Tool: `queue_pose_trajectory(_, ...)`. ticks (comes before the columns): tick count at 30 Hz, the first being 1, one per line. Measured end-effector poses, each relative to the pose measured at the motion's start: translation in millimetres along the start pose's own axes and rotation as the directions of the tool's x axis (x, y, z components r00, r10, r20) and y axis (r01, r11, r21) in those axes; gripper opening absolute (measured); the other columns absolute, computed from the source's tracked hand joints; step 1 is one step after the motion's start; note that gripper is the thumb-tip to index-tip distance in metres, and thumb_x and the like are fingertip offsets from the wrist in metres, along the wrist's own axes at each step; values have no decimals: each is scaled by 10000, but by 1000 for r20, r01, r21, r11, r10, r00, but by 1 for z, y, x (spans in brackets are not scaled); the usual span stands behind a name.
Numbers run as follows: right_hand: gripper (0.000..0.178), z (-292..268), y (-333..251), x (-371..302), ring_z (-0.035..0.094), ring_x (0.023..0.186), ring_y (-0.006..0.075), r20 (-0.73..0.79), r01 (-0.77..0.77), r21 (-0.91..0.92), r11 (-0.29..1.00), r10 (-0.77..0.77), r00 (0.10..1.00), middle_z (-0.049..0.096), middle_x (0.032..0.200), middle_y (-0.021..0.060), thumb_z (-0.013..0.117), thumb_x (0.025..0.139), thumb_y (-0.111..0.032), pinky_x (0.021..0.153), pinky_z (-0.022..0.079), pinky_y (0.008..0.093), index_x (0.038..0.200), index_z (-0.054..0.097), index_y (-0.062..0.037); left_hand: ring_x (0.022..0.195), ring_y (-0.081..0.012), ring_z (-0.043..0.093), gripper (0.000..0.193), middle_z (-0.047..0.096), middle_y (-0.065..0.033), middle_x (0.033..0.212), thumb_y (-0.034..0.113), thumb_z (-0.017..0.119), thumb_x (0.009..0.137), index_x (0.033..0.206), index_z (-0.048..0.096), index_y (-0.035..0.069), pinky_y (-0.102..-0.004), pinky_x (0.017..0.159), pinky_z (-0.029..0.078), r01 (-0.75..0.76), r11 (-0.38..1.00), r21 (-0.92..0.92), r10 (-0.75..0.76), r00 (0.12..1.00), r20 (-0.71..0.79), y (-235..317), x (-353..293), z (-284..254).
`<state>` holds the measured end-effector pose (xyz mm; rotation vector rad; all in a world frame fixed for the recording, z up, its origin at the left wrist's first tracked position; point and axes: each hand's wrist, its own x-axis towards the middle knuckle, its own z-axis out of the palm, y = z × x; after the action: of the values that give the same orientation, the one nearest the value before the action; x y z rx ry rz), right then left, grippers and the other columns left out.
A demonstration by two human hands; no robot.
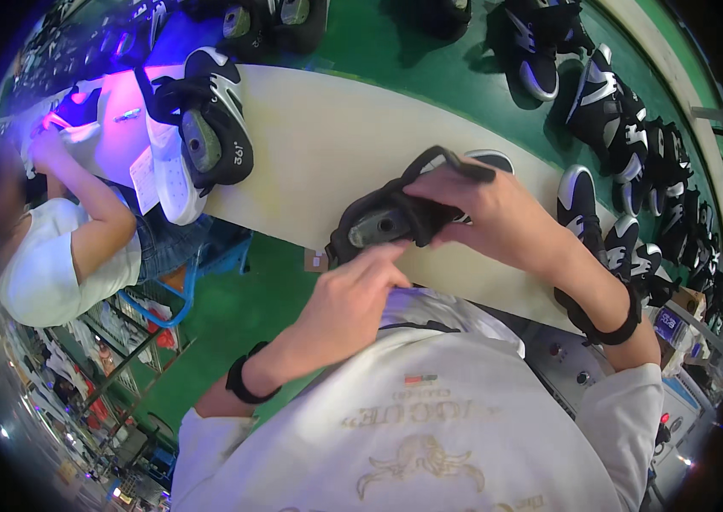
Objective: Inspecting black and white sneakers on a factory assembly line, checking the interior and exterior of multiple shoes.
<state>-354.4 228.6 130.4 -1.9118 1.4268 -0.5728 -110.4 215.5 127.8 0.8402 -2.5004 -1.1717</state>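
A black shoe upper (344, 224) with a grey-green last (381, 227) inside it is between my hands, over the pale work table, its opening towards me. My right hand (494, 209) is closed round the upper at its tongue and collar, and a black strap or flap sticks up above the fingers. At the near edge of the shoe my left hand (349, 299) has its fingers curled against the side of the opening. Part of the toe shows pale beyond my right hand; the rest of the front is hidden by that hand.
On the pale table (310, 128) at the left stand a black-and-white shoe (221, 128) and a white sole (175, 179). Beyond runs a green belt (430, 64) carrying several shoes (609, 102). At the far left a seated co-worker (63, 247) works under violet light.
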Motion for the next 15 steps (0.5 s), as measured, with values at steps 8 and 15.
queue_pose_trajectory(8, 512, 14, -10, 4, 579, 1091, 292, -27, 76, -286, 955, -87, 996, 619, 1087, 85, 825, 662, -204, 927, 463, 395, 1126, 664, -62, 976, -242, 688, 135, 661, -86, 1186, -87, 606, 714, 660, 626, 35, -336, 730, 576, -189, 973, -130, 219, 937, 273, -33, 1, -7)
queue_pose_trajectory(15, 532, 23, 3, -6, 562, 1102, 275, -133, 86, -316, 945, -134, 982, 596, 1122, 97, 812, 688, -215, 954, 432, 391, 1162, 628, -59, 1036, -307, 620, 415, 611, -75, 1165, 159, 820, 734, 1109, 642, 138, -408, 829, 529, -173, 985, 19, 174, 976, -132, 1, 36, -30)
